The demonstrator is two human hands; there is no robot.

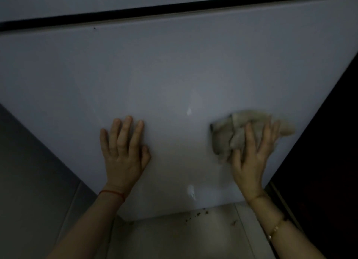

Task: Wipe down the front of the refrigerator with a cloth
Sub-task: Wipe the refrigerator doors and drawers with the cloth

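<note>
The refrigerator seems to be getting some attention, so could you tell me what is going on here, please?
A person is wiping the front of the refrigerator door. The right hand presses a crumpled pale cloth flat against the door's lower right part, fingers spread. The left hand rests open on the door beside it, holding nothing. A couple of pale marks show on the door between and below the hands.

We observe the right hand (pixel 251 154) pressing a crumpled cloth (pixel 232 134) against the refrigerator door (pixel 155 74); the left hand (pixel 124 152) rests flat beside it.
</note>
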